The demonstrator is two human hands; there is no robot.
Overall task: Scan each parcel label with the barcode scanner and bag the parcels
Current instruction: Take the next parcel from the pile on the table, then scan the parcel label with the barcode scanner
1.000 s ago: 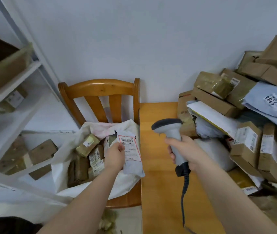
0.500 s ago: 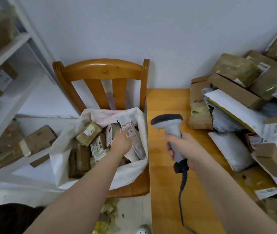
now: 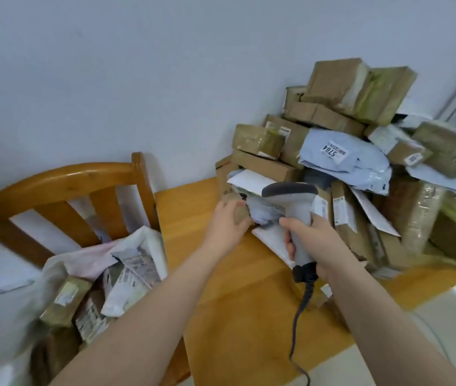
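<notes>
Here, right hand (image 3: 317, 240) gripping scanner (image 3: 293, 210), left hand (image 3: 228, 222) blurred, perhaps touching grey parcel (image 3: 263, 211), grasp unclear.

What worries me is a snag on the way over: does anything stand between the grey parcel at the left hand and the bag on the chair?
Nothing visible does. Between the grey parcel and the bag lies only bare table; the chair post stands at the bag's far edge, beside that path.
</notes>
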